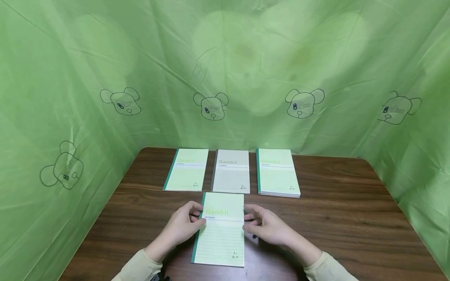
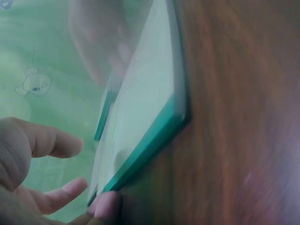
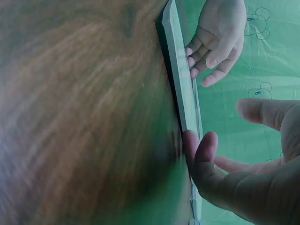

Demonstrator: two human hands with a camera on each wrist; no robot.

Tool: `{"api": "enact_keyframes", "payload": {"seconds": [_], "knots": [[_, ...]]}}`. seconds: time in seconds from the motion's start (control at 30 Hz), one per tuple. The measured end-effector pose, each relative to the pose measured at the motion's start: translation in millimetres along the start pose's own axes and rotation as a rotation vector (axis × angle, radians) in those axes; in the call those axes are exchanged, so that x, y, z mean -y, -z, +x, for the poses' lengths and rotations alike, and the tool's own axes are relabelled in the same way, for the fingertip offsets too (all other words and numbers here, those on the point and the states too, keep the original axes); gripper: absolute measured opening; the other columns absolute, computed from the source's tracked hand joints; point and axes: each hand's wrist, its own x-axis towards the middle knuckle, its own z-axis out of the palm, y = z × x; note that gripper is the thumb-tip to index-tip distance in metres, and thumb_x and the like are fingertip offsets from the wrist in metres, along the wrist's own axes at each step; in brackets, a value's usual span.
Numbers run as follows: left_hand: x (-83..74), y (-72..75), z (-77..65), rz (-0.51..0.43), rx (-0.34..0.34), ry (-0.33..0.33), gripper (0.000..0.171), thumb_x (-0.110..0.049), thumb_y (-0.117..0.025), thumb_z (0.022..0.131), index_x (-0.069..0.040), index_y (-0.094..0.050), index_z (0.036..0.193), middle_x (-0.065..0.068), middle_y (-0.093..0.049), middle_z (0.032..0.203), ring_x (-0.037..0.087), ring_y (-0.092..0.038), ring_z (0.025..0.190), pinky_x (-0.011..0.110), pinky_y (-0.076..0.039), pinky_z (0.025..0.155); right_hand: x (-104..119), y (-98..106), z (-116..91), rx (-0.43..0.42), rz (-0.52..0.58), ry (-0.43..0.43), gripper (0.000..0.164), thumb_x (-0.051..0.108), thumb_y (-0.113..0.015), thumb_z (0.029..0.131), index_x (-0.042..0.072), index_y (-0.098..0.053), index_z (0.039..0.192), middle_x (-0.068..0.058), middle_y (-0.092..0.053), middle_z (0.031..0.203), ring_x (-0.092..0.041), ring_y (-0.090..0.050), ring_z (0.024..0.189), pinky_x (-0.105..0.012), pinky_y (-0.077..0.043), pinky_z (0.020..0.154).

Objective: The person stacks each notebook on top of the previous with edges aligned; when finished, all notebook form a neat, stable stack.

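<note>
fingers (image 1: 199, 224) at notebook (image 1: 219, 234) edges, contact uncertain, sleeves (image 1: 138, 267) cropped

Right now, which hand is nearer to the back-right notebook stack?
Right. The right hand is in front of the stack; the left hand is farther, in front and to the left.

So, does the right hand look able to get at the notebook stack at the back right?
Probably yes: only bare tabletop shows between the right hand and the notebook stack, though that hand is at the front notebook.
</note>
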Motion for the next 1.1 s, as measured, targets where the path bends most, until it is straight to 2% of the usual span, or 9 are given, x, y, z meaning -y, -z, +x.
{"api": "enact_keyframes", "payload": {"seconds": [0.27,0.4,0.5,0.67,0.87,1.1], "knots": [[0.6,-6.8,-0.5,-0.232,-0.005,0.063,0.054,0.009,-0.077,0.082,-0.005,-0.071,0.133,0.013,-0.062,0.118,0.023,-0.062,0.094,0.029,-0.055,0.074,-5,-3,0,-0.026,0.055,-0.045,0.072,0.019,-0.081,0.1,-0.006,-0.047,0.158,-0.02,-0.067,0.136,-0.028,-0.068,0.112,-0.042,-0.058,0.092],[2.2,-7.7,-0.4,-0.31,-0.01,0.061,0.051,0.008,-0.078,0.085,-0.006,-0.072,0.134,0.014,-0.065,0.118,0.023,-0.063,0.092,0.028,-0.056,0.075,-4,-2,-1,-0.031,0.054,-0.042,0.071,0.017,-0.08,0.099,-0.005,-0.047,0.158,-0.02,-0.066,0.136,-0.029,-0.067,0.114,-0.042,-0.058,0.093],[3.1,-6.6,0.3,-0.344,-0.001,0.058,0.046,0.007,-0.078,0.089,-0.008,-0.072,0.132,0.013,-0.07,0.116,0.023,-0.067,0.087,0.03,-0.058,0.072,-4,-1,-2,-0.032,0.057,-0.03,0.069,0.013,-0.08,0.099,-0.006,-0.047,0.157,-0.021,-0.064,0.135,-0.031,-0.067,0.115,-0.044,-0.059,0.094],[2.1,-6.0,0.3,-0.369,-0.018,0.069,0.044,0.008,-0.076,0.093,-0.015,-0.072,0.13,0.011,-0.071,0.118,0.025,-0.067,0.082,0.035,-0.06,0.061,-9,-1,0,-0.015,0.078,0.003,0.068,0.006,-0.079,0.099,-0.006,-0.047,0.158,-0.022,-0.063,0.137,-0.033,-0.067,0.117,-0.036,-0.059,0.092],[-3.6,-4.1,2.1,-0.475,-0.058,0.082,0.047,0.012,-0.075,0.094,-0.017,-0.073,0.131,0.016,-0.069,0.123,0.027,-0.074,0.07,0.036,-0.062,0.06,-11,-1,2,-0.007,0.08,0.029,0.069,0.005,-0.078,0.1,-0.005,-0.044,0.159,-0.023,-0.063,0.139,-0.031,-0.068,0.115,-0.029,-0.057,0.091],[-7.5,-3.4,6.6,-0.491,-0.085,0.088,0.047,0.01,-0.075,0.094,-0.016,-0.073,0.132,0.015,-0.071,0.121,0.026,-0.075,0.074,0.036,-0.061,0.059,-5,1,4,-0.051,0.087,0.058,0.067,0.003,-0.076,0.1,-0.005,-0.045,0.158,-0.021,-0.066,0.131,-0.029,-0.069,0.109,-0.028,-0.057,0.087]]}}
